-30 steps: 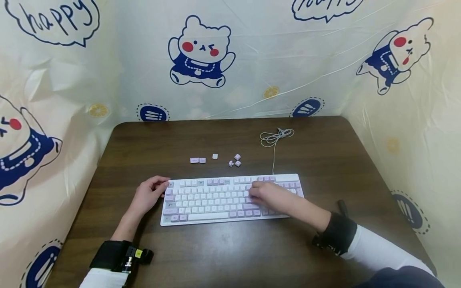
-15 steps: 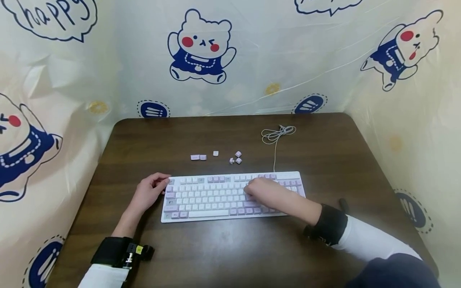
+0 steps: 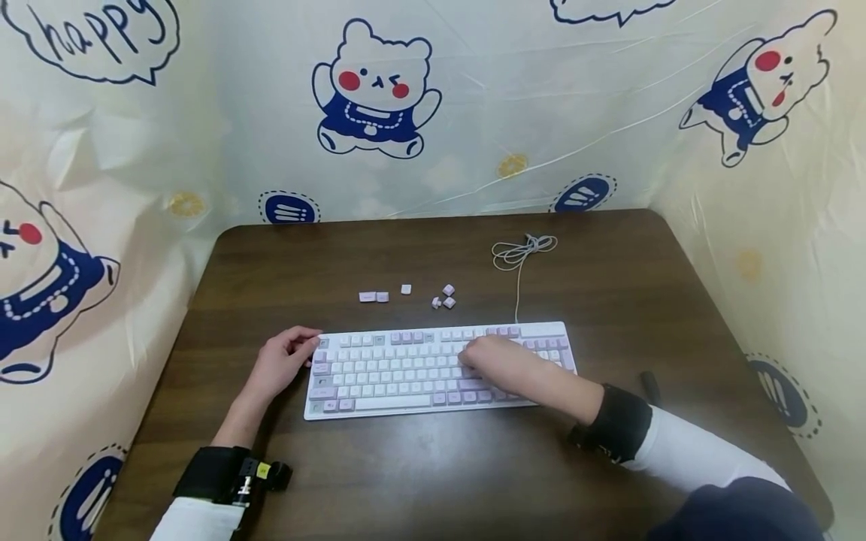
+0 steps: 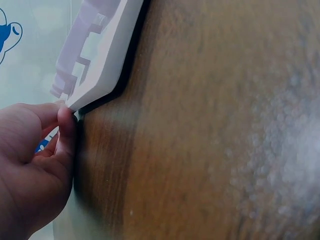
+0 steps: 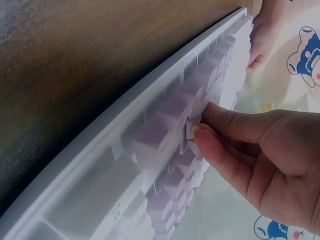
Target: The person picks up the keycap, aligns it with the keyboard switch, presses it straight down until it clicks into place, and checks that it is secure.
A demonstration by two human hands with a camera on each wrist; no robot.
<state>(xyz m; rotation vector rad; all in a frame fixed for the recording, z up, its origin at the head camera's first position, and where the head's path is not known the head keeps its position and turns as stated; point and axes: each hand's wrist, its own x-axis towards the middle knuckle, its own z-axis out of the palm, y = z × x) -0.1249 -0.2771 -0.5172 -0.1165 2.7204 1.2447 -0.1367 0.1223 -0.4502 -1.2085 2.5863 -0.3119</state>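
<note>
"Pale sheeting (image 3: 528, 105) printed with bears (image 3: 370, 120) in navy tops hangs behind a brown desk (image 3: 406, 469) with rounded far corners. Where does the keyboard (image 3: 402, 371) sit?"

"About midway between the desk's left and right edges, well in from the far edge. It's white and lavender, and its long sides run nearly parallel to that far edge."

"And the left hand (image 3: 280, 362)?"

"At the keyboard's far left corner, toward the desk's left edge. Thumb and forefinger are drawn together, pinching that corner."

"What about the right hand (image 3: 502, 362)?"

"It's over the right half of the keyboard. Thumb and forefinger are nearly together, with one small pale keycap (image 5: 191, 128) filling the gap. I can't tell whether it's seated or raised; the fingertips cover part of it."

"What lies beyond the keyboard?"

"Six loose caps (image 3: 382, 297), between it and the desk's far edge: two lavender ones side by side, a pale one (image 3: 406, 289) a little apart, then a cluster of three (image 3: 449, 303)."

"And toward the far right corner?"

"A pale cord (image 3: 516, 259), bundled in loops near the far edge, one strand running to the keyboard's back. Near the right edge lies a dark object (image 3: 650, 388) I can't identify."
</note>
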